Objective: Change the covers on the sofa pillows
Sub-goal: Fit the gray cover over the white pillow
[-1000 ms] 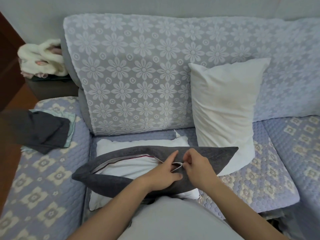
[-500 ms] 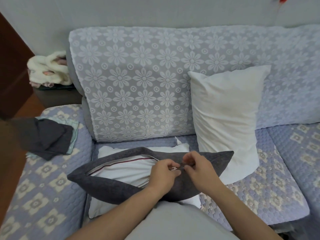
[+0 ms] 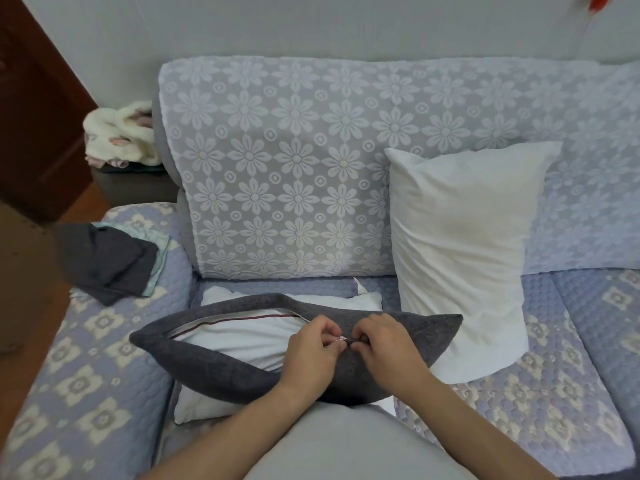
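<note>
A dark grey pillow cover lies across the sofa seat with a white pillow insert showing through its open zipper slit. My left hand pinches the small metal zipper pull. My right hand pinches the closed end of the cover just right of the pull. Under the cover lies a second bare white pillow. A third bare white pillow stands against the sofa backrest at the right.
Folded dark grey cloth on a pale green piece lies on the left armrest. A fluffy white bundle sits on a side table behind it. The flowered backrest rises behind the seat. Quilted seat cushions extend right.
The view has tilted up a little. My hands have closed in tighter around the zipper pull; the zipper opening looks about the same length.
</note>
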